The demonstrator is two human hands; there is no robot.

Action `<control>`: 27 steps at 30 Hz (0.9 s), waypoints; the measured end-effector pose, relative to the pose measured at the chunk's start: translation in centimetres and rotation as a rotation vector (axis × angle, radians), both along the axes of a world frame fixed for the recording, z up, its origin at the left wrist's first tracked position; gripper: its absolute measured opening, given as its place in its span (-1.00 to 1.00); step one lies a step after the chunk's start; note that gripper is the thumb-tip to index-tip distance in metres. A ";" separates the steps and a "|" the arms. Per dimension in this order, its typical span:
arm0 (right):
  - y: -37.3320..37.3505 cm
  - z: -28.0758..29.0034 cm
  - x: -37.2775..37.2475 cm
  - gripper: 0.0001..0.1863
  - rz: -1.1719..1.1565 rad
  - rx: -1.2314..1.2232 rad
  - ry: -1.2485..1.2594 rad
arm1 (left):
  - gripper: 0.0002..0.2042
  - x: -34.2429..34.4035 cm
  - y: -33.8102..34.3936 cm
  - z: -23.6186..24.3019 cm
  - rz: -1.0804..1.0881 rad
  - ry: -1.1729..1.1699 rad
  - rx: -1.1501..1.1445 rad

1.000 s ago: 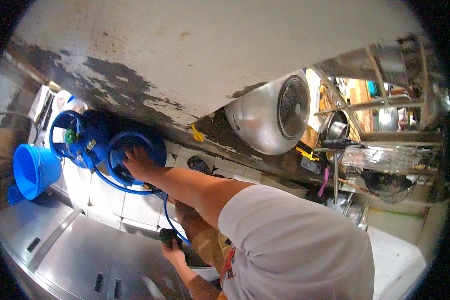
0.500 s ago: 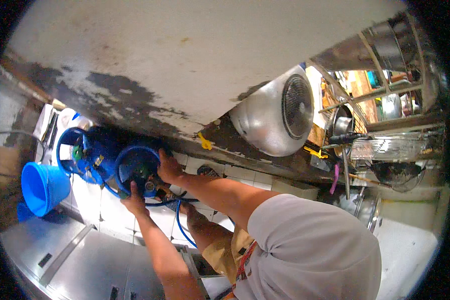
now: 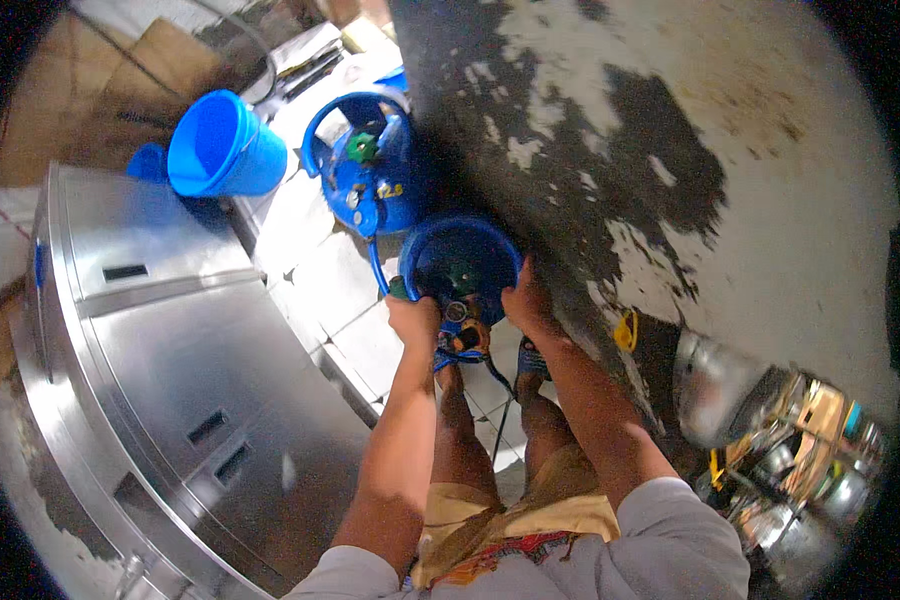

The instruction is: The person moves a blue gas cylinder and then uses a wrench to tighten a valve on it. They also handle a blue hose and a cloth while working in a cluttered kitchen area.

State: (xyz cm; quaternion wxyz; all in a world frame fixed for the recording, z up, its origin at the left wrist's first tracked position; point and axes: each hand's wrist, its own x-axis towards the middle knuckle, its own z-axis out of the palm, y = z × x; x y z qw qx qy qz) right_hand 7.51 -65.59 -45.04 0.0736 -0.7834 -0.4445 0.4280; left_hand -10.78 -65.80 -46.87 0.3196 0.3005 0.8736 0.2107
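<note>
A blue gas cylinder (image 3: 475,245) with a raised ring collar stands on the floor in front of me, close to the wall. My left hand (image 3: 413,320) is closed on the left side of its collar, next to a small green part. On the collar's right side, my right hand (image 3: 532,300) has its fingers wrapped round the rim. Between them sit a regulator with a round gauge (image 3: 457,311) and an orange-brown fitting (image 3: 473,340). Just beyond stands a second blue gas cylinder (image 3: 395,205) with a green valve knob (image 3: 362,149). A blue hose (image 3: 377,265) runs between the two.
Steel cabinets (image 3: 180,350) line the left side. A blue bucket (image 3: 215,150) is at the far left on white floor tiles (image 3: 355,340). A peeling wall (image 3: 760,190) rises on the right. Pots and utensils (image 3: 790,470) crowd the lower right. A black hose (image 3: 500,400) hangs near my legs.
My view has turned left, so the cylinders now lie straight ahead rather than off to the left. Both hands stay on the near cylinder's collar.
</note>
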 end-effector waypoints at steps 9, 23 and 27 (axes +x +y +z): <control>-1.5 0.3 -0.2 -0.21 0.159 0.099 -0.163 | -0.56 0.4 -4.1 1.5 0.110 -0.113 0.064; -19.7 22.9 6.4 -0.66 0.411 -0.076 0.041 | -0.48 -11.1 -17.2 2.6 -0.383 -0.210 0.004; -26.9 25.9 11.2 -0.77 0.035 -0.035 -0.115 | -0.41 -20.7 -27.6 -1.8 -0.168 -0.604 -0.146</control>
